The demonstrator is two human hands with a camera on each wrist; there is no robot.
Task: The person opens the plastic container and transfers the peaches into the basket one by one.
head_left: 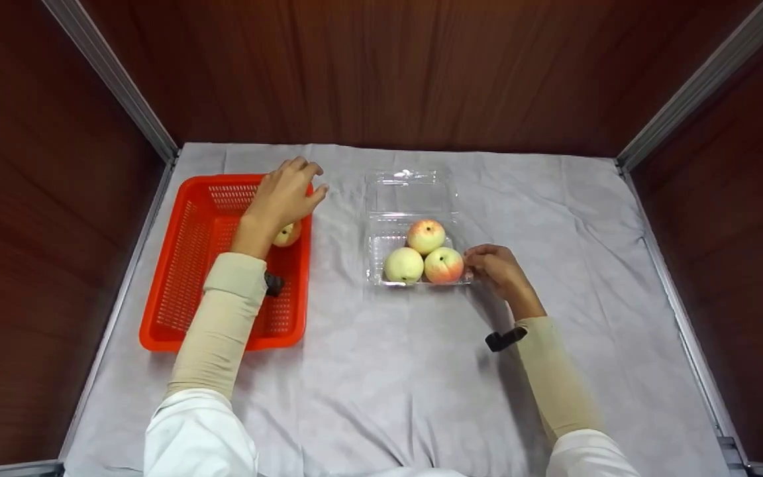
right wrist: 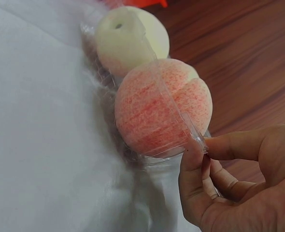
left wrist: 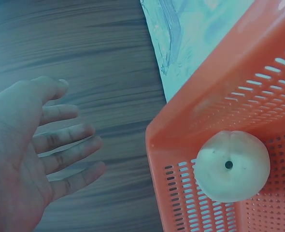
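Three peaches [head_left: 444, 265] sit in the base of a clear plastic clamshell box [head_left: 381, 228], whose lid [head_left: 403, 197] lies folded back behind it. My right hand [head_left: 497, 268] pinches the box's near right corner between thumb and finger, as the right wrist view shows close up beside a pink peach [right wrist: 162, 111]. Over the right side of a red plastic basket [head_left: 299, 298], my left hand [head_left: 283, 195] is raised with nothing in it, its fingers loosely extended. Below that hand, one peach [left wrist: 233, 166] rests inside the basket, partly hidden by the wrist in the head view.
Grey-white cloth [head_left: 368, 371] covers the table, with wrinkles near the front. Dark wood-grain panels [head_left: 421, 73] enclose the back and both sides, joined by metal rails [head_left: 686, 86]. A strip of cloth separates basket and box.
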